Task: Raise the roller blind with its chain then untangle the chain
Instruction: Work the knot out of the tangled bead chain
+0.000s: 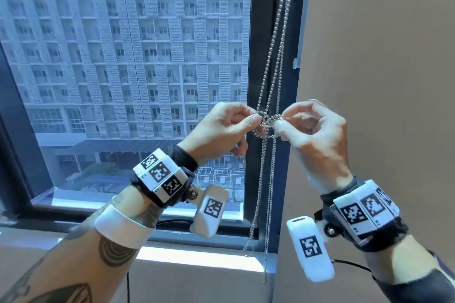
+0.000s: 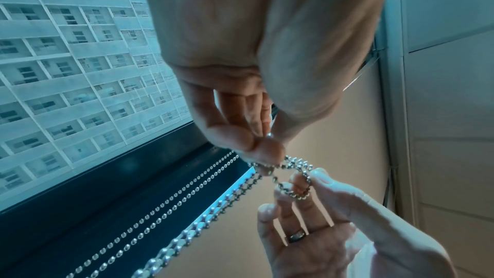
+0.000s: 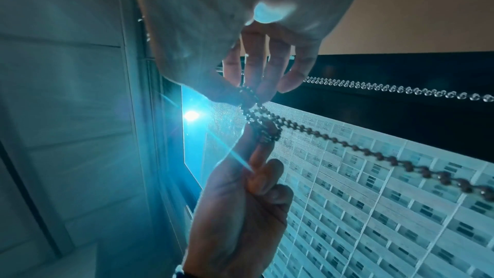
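A silver bead chain (image 1: 277,44) hangs in several strands in front of the dark window post. The strands bunch into a tangled knot (image 1: 266,126) at chest height, and loose ends (image 1: 267,192) hang below it to the sill. My left hand (image 1: 254,119) pinches the knot's left side between thumb and forefinger. From the right, my right hand (image 1: 280,122) pinches the other side. In the left wrist view the left hand (image 2: 267,152) holds the knot (image 2: 294,169) while the right hand (image 2: 303,183) has a loop around a fingertip. The blind itself is out of view.
The window pane (image 1: 123,56) is uncovered and looks onto a tall apartment block. A dark frame post (image 1: 261,76) stands behind the chain, with a beige wall (image 1: 369,56) to its right and a small white clip (image 1: 295,63) on the wall's edge. A sill (image 1: 197,257) runs below.
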